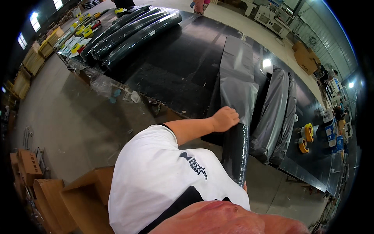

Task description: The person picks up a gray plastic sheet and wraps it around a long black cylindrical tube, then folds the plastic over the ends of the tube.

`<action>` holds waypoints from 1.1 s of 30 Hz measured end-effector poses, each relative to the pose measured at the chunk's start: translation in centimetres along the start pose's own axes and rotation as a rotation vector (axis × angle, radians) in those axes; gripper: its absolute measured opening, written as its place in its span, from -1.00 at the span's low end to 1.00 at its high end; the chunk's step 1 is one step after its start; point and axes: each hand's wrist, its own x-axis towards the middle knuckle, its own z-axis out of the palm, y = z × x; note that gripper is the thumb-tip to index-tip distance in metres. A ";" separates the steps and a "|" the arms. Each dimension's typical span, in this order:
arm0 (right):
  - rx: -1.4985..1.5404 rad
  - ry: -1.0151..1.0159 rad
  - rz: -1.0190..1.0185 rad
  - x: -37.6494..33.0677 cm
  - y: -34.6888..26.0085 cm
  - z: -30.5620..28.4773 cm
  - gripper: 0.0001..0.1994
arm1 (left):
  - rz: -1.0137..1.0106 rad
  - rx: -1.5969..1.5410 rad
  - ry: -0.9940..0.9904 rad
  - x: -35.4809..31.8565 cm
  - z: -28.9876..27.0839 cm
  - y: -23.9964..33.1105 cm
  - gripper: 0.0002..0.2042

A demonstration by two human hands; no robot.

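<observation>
A long black roll (235,152) in shiny clear wrap runs from close by my body up onto the table. Its far part is inside a grey plastic bag (238,91), whose flat end lies farther up the table. My left hand (226,119) is closed on the near edge of the bag, where the black roll comes out. Only a sliver of my right hand (245,186) shows, beside the near end of the roll; its fingers are hidden behind my shirt and the roll.
The dark table (171,70) carries several black wrapped rolls (142,37) at far left and grey-bagged rolls (272,113) to the right. Yellow tape rolls (306,136) sit farther right. Open cardboard boxes (83,195) stand at lower left. Another person (199,6) stands beyond the table.
</observation>
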 end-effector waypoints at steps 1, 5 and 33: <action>0.002 -0.001 -0.001 0.0 -0.1 0.1 -0.38 | 0.042 -0.031 0.003 0.5 -0.2 1.0 -0.91; 0.013 -0.001 -0.008 -0.2 0.2 0.2 -0.38 | -0.007 -0.149 -0.001 0.7 -1.0 1.3 -0.78; 0.101 -0.091 -0.136 0.9 -3.1 3.5 -0.36 | -1.576 -1.730 -0.662 -3.8 -1.5 11.3 -0.20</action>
